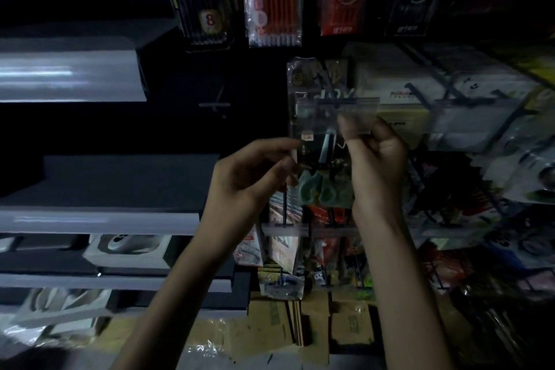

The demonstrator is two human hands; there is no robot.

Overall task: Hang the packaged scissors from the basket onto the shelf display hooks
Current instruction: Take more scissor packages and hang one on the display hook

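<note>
**Left grip [261,173] and right grip [379,159] both clamped on the packaged scissors [318,193] at a display hook**

The left grip pinches the left edge of the clear pack between thumb and curled fingers; the right grip is curled round the pack's right edge, its thumb raised against the clear tag strip [338,109] at the front end of the hook; the packaged scissors are held upright between the two, in front of the hook wall and just under that strip, green handles at the bottom and blades pointing up; the light is too dim to tell whether the pack's top hole is on the hook or not; more clear packs [303,75] hang behind it on the same hook.

Above, along the top edge of the display, packs of pencils [273,0] hang in a row, one red and the ones beside it dark; below the hands a second hook with its own tag strip [285,227] carries other packets; to the right, boxes and blister packs crowd the wire hooks; to the left, pale shelf edges [69,69] step down one under another; flattened cardboard boxes [270,320] lie on the floor at the foot of the shelf.
</note>
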